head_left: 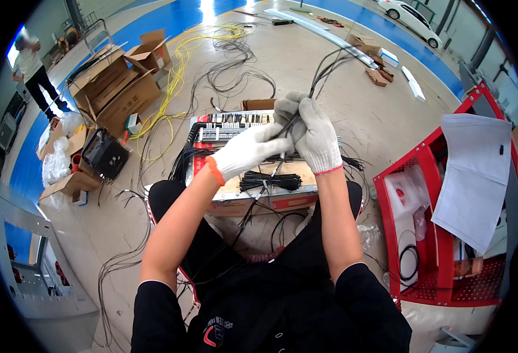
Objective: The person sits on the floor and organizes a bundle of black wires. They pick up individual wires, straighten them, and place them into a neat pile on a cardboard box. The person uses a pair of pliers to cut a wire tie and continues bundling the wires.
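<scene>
Both my hands wear white knit gloves and meet above a low box in front of my lap. My left hand [244,152] pinches black cables between its fingers. Beside it, my right hand [318,136] is closed round the same cables [325,73]; their loose ends fan out up and to the right. Gloves hide the part of the cables between the hands. Beneath them, a bundle of black cable ties [271,181] lies on the cardboard box [235,207]. A metal rail with terminals [211,134] rests at the box's far left, next to more black cables.
Yellow cable [179,76] and black cables [229,76] trail over the floor ahead. Opened cartons [109,88] and a black case [104,154] stand left. A red metal frame [441,247] with a white sheet [473,176] is right; a grey panel [35,300] is left. A person [35,70] stands far left.
</scene>
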The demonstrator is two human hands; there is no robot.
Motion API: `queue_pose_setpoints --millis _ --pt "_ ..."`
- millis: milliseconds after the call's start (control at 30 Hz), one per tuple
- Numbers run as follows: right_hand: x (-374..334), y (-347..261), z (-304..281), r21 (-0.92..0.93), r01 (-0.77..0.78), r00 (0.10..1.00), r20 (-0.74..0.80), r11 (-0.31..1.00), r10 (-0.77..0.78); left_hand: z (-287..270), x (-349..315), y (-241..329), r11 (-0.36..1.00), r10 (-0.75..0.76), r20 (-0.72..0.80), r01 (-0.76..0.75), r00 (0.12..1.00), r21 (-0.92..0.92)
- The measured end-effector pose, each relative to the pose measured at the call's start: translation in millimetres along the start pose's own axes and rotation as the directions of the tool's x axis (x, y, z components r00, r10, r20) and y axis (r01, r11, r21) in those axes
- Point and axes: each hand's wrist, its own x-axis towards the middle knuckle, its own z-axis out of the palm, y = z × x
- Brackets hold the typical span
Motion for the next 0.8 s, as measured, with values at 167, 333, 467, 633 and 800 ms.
queue_pose_setpoints --millis 167,333,467,633,800 --pt "-8 -27 -30 -0.918 0.392 0.919 0.388 0.060 -0.078 6 -5 7 0.998 0.016 0.034 -0.018 0.999 0.058" --pt "-38 14 -61 -0.952 0.275 0.958 0.284 0.135 0.050 23 -19 -25 0.979 0.068 0.034 -0.073 0.997 0.192" --pt "-61 -11 -49 -0.586 0.073 0.994 0.111 0.807 -0.009 69 -19 -8 0.811 -0.118 0.003 0.098 0.993 -0.577" --pt "-116 -41 -77 -0.317 0.070 0.988 -0.111 0.946 -0.111 106 -17 -8 0.973 -0.130 -0.138 0.154 0.982 0.174" --pt "-131 -7 -70 -0.533 0.052 0.941 -0.257 0.845 -0.220 133 -38 -11 0.390 0.486 -0.013 -0.203 0.874 0.898"
